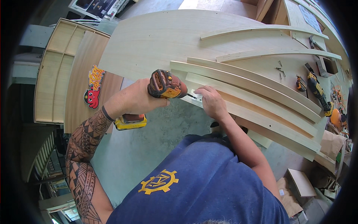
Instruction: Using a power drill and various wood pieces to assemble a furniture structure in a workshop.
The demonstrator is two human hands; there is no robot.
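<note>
My left hand [136,98] is wrapped round the grip of a cordless drill [167,85] with an orange-and-black body and a yellow battery below. Its bit points right, at the left end of a pale wooden strip [257,121] on the table's near edge. There a small whitish piece [196,96] with dark spots lies at the bit's tip; its kind is unclear. Close beside it, my right hand [212,101] has its fingers curled and pressed together at the strip's end. What they pinch is mostly hidden.
Several more strips [257,84] lie lengthwise on the large plywood table [156,41]. Loose screws [280,71], a yellow-and-black power tool [319,89] and a tape measure [301,83] are at the right. Wooden panels [80,74] stand at the left; a cardboard piece [289,194] lies lower right.
</note>
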